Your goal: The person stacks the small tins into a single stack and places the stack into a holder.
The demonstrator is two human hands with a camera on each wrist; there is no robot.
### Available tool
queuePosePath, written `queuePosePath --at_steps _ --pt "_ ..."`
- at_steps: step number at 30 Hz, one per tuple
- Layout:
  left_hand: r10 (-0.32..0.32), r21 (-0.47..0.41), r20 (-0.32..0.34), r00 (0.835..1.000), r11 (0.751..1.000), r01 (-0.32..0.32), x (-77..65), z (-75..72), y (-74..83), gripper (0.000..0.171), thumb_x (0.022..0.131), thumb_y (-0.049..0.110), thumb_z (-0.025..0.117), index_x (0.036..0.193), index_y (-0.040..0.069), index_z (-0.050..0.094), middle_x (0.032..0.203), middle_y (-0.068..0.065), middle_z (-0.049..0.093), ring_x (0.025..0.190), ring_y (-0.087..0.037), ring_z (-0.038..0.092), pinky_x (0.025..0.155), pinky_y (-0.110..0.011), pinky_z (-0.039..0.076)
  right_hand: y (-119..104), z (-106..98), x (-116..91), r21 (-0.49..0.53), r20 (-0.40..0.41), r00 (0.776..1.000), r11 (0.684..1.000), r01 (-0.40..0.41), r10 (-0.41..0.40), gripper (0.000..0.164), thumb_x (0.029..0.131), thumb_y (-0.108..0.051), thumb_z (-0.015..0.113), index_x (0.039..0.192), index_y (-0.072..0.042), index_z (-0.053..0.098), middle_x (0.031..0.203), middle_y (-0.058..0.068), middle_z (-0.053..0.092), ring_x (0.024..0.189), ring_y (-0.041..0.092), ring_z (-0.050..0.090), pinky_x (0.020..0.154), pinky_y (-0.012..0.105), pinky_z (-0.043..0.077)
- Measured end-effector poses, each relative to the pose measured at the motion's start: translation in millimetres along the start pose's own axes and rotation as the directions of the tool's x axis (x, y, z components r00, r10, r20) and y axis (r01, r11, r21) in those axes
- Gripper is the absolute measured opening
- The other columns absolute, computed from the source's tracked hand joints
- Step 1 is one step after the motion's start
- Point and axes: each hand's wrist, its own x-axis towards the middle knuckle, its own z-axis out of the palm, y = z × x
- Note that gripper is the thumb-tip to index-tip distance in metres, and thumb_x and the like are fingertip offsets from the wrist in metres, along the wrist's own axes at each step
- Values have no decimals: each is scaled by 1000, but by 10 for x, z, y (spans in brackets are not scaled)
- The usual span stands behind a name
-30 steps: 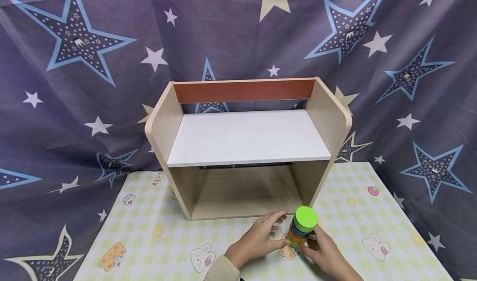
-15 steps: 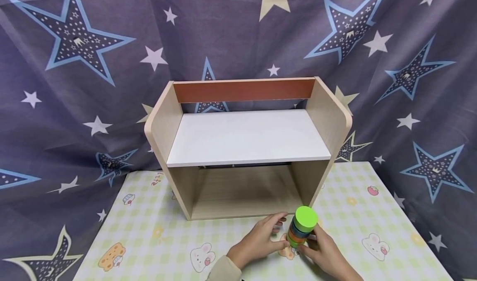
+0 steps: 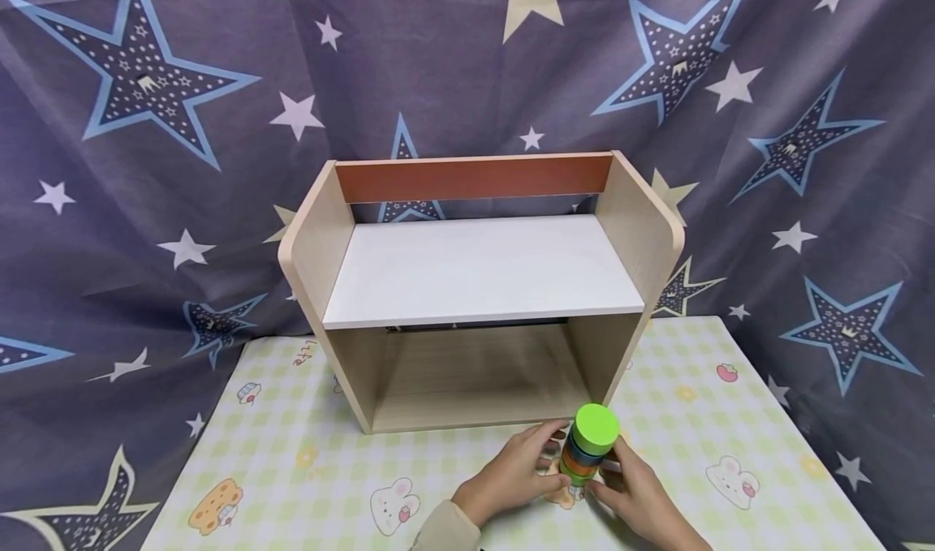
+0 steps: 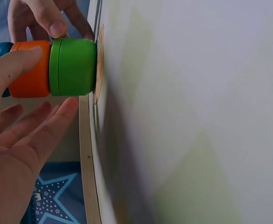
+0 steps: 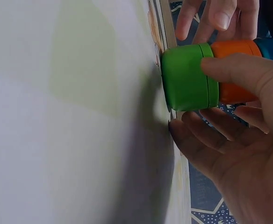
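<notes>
A stack of round, lidded-looking containers (image 3: 596, 429) stands upright on the table in front of the shelf's right front corner. Its top is bright green, with blue and orange below and green at the bottom. In the left wrist view, the orange container (image 4: 30, 77) sits against the bottom green container (image 4: 75, 67). My left hand (image 3: 511, 471) is at the stack's left, its fingers spread and apart from it; its thumb overlaps the orange container. My right hand (image 3: 641, 492) curves loosely around the right side. Whether either thumb touches the stack is unclear.
A wooden shelf unit (image 3: 482, 271) with a white middle board and a brown back rail stands behind the hands. Green-checked cloth (image 3: 292, 486) with cartoon prints covers the table. A dark starry curtain (image 3: 467, 64) hangs behind and at both sides.
My left hand has drifted slightly right, closer to the stack. The right hand and the stack stay nearly in place; the head view has shifted a little.
</notes>
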Motion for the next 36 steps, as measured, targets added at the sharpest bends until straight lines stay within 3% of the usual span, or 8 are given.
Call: queuePosePath --at_steps 11,17,20,36 --pt "-42 -41 40 998 998 43 55 51 9 77 89 10 77 153 23 36 142 1 51 120 -7 55 87 -18 53 -6 6 4 4 -1 1000 1000 -11 11 68 85 -9 81 142 -6 43 133 18 56 115 37 61 89 39 57" --pt "-9 104 29 1000 995 6 82 58 16 78 87 13 79 153 20 37 140 2 53 119 -5 55 94 -19 49 5 10 1 1 -6 1000 1000 -6 6 67 85 -9 81 141 -6 44 133 17 56 114 36 61 89 37 58" --pt "-6 129 23 1000 992 3 88 61 23 78 86 12 79 152 19 38 140 2 54 118 -5 55 95 -18 48 11 14 -4 -4 -9 1000 1000 1 -1 66 85 -8 81 140 -6 44 133 17 56 114 36 61 89 37 58" --pt "-38 49 40 998 998 36 132 74 25 77 87 6 79 151 19 39 138 -1 55 116 -4 56 86 -13 51 14 23 7 -11 -17 1000 1000 -7 6 65 85 -8 81 140 -7 45 133 17 57 116 37 61 88 37 58"
